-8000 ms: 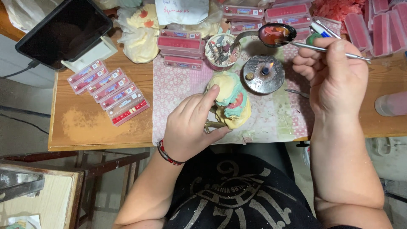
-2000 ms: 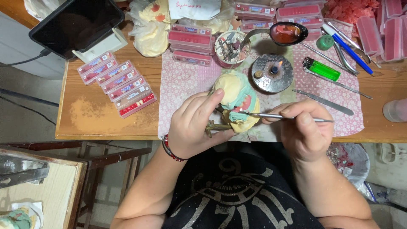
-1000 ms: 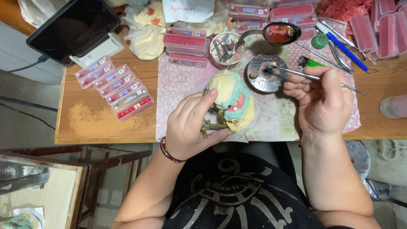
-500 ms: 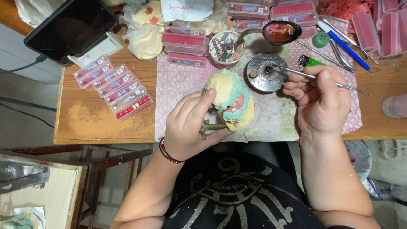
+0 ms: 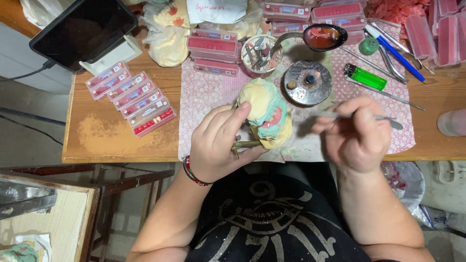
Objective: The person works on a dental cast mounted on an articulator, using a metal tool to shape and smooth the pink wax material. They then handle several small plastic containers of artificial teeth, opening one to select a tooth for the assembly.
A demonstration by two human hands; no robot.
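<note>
below, our left hand [image 5: 218,143] grips pastel dental model [image 5: 266,114]; our right hand [image 5: 357,133] pinches thin metal tool [image 5: 354,115] beside small burner [image 5: 307,82].

A dark, blank tablet screen [image 5: 83,30] leans on a white stand at the far left. Near it, flat pink-and-red packets [image 5: 131,98] lie fanned in a row, and more pink boxes [image 5: 213,52] are stacked at the far centre, beneath a white label [image 5: 217,8].

My left hand [image 5: 218,143] grips the cast [image 5: 266,114] at table [image 5: 111,138] edge. My right hand [image 5: 357,133] pinches a metal tool [image 5: 388,121], blurred, just below the burner [image 5: 307,82].
</note>
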